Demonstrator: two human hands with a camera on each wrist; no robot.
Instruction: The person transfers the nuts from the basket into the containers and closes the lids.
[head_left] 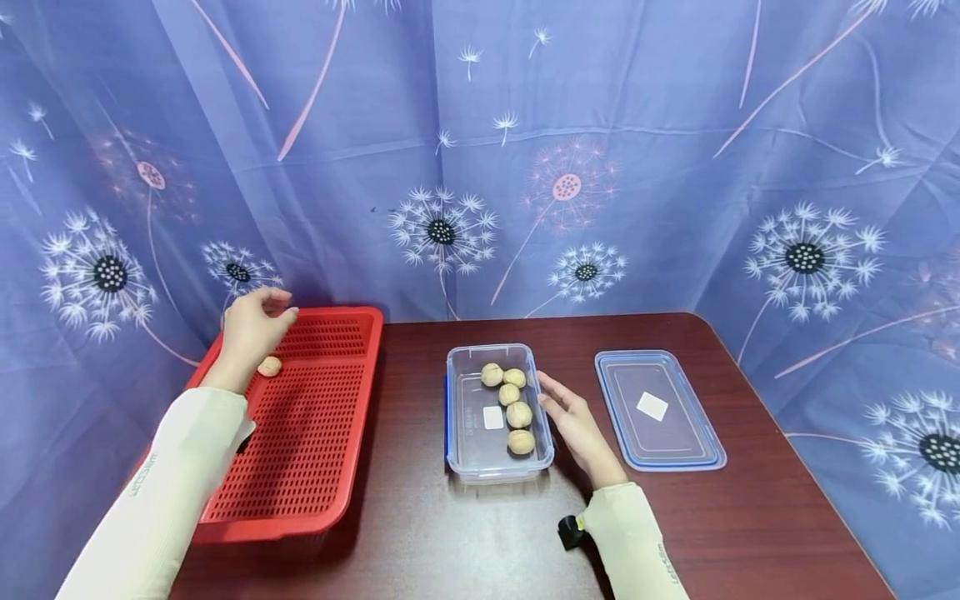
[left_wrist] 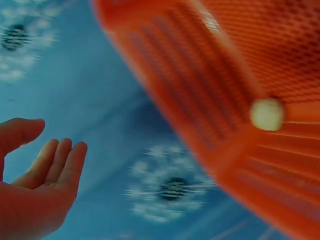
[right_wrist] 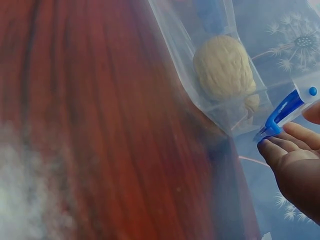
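My left hand (head_left: pixel 255 331) hovers over the far left part of a red plastic basket (head_left: pixel 367 400). Its fingers are loosely bent, with a gap between thumb and fingertips (left_wrist: pixel 75 155) and nothing in it. One walnut (head_left: pixel 269 366) lies in the basket, close to that hand's wrist. A clear plastic food box (head_left: pixel 468 450) stands mid-table with several walnuts (head_left: pixel 519 414) inside, mostly along its right half. Against the box's right wall rests my right hand (head_left: pixel 573 421), its fingers fairly straight. In the right wrist view, those fingers are beside a blue side clip (right_wrist: pixel 285 114).
A clear lid with a blue seal (head_left: pixel 667 446) lies flat to the right of the box. The dark red-brown table (head_left: pixel 420 550) meets a blue dandelion-print curtain (head_left: pixel 360 217) at the back and sides. Another blue clip (head_left: pixel 447 425) hangs along the box's left side.
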